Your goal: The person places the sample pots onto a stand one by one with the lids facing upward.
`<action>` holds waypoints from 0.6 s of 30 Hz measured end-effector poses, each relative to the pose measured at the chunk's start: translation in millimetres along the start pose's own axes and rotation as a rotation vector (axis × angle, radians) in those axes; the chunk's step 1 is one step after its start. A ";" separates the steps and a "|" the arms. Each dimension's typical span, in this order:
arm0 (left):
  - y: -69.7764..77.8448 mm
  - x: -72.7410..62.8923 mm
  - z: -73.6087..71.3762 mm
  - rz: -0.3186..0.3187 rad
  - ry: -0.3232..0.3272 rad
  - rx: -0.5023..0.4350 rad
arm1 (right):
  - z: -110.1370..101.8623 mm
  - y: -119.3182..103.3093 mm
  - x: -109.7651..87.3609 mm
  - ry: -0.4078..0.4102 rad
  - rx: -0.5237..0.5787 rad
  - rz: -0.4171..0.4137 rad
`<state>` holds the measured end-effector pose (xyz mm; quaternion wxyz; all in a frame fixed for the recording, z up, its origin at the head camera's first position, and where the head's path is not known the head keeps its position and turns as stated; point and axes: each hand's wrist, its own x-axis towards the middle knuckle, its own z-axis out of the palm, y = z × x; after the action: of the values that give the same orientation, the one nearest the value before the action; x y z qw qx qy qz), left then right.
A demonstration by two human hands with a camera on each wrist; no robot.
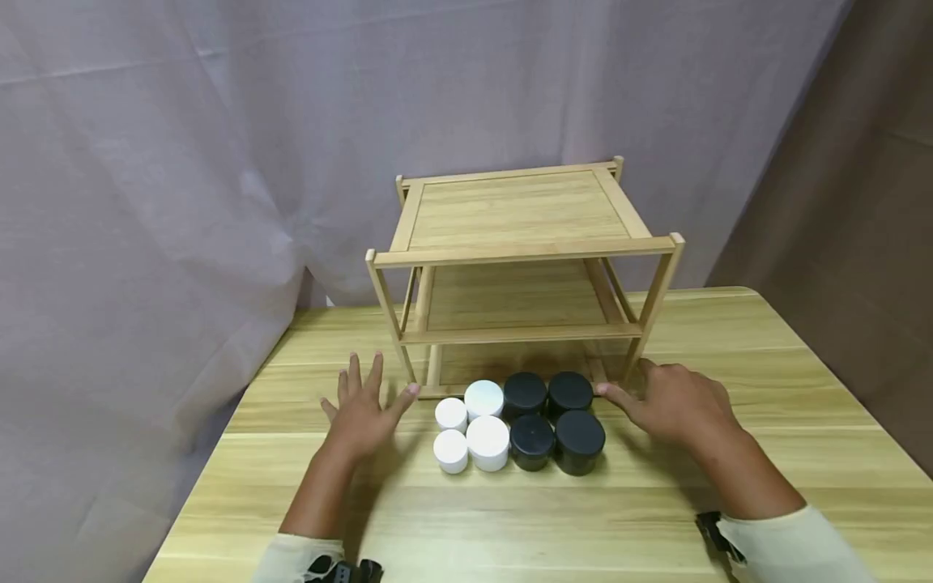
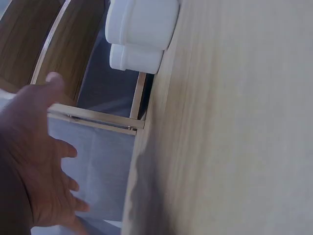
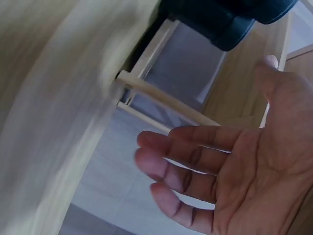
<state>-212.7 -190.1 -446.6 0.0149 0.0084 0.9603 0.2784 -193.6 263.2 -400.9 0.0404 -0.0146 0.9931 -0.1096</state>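
A wooden shelf rack with three levels stands on the table. In front of its lowest level, two rows of lidded jars sit close together. Small white jars are at the left, larger white jars beside them, and black jars at the right. My left hand hovers left of the jars with fingers spread, holding nothing. Near the rack's right front leg is my right hand, thumb toward the black jars. In the right wrist view its fingers are loosely bent, apart from the leg, and the palm is bare.
The wooden table extends in front of the jars and to both sides of the rack. Grey cloth hangs behind and at the left. A brown curtain borders the right side. Dark straps circle both wrists.
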 end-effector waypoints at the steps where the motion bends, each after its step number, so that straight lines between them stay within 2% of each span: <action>1: 1.6 -0.1 -1.4 0.007 0.000 -0.035 | -2.7 -2.4 -1.1 -0.011 0.004 0.007; 8: 10.7 2.7 -6.8 0.045 0.024 -0.224 | -20.0 -15.5 -16.3 -0.055 -0.008 0.062; 18: 29.0 21.1 -24.3 0.158 0.141 -0.472 | -14.7 -50.3 -20.7 -0.011 0.012 0.016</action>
<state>-234.3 -178.1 -411.0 -0.0725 0.0603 0.8638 0.4950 -173.2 218.1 -374.0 0.0469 -0.0071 0.9922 -0.1152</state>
